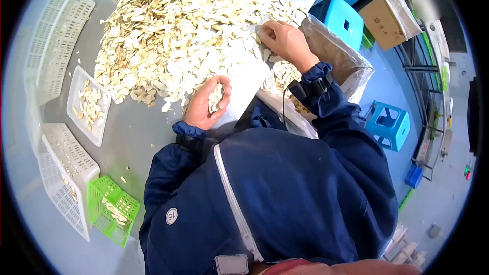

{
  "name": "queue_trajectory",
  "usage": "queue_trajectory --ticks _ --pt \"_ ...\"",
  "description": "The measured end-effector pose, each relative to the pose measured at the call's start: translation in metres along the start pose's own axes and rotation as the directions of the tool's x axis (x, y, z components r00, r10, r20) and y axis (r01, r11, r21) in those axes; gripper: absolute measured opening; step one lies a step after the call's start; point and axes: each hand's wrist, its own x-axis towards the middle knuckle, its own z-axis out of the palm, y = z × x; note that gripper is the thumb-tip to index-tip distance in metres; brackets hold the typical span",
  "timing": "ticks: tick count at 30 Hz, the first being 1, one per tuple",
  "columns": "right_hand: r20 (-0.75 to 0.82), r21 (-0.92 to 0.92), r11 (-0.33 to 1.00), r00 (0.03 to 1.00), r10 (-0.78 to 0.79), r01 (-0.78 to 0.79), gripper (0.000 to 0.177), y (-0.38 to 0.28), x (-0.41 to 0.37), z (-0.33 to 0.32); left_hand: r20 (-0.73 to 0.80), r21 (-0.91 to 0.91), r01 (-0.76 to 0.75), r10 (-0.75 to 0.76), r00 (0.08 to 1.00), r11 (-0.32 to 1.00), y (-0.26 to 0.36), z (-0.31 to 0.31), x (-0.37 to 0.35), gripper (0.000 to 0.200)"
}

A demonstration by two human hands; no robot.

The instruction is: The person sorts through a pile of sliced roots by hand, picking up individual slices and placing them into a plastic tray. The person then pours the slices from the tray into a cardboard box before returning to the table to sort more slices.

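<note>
A large heap of pale dried slices [173,25] is spread over the metal table. My left hand [202,106], at the heap's near edge, curls its fingers around several dried slices [215,98]. My right hand [288,42] is at the heap's right side, above the table's edge. Its fingers are bent and closed, and I cannot make out what is between them. Below my right wrist stands a box with a clear plastic liner [351,69], and more slices [286,75] lie inside it.
On the left are a white tray with slices [104,117], white perforated baskets [66,35] and a green basket [114,203]. To the right stand blue stools [346,18], another blue stool [395,125] on the floor, a cardboard box [382,20] and metal racks [423,69].
</note>
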Motion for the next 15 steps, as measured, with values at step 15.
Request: queue_trajectory --ticks 15 --pt "0.003 0.091 0.993 0.997 0.072 -0.072 0.033 -0.027 -0.009 0.015 -0.197 0.256 -0.089 0.142 0.97 0.963 0.009 0.025 -0.006 0.026"
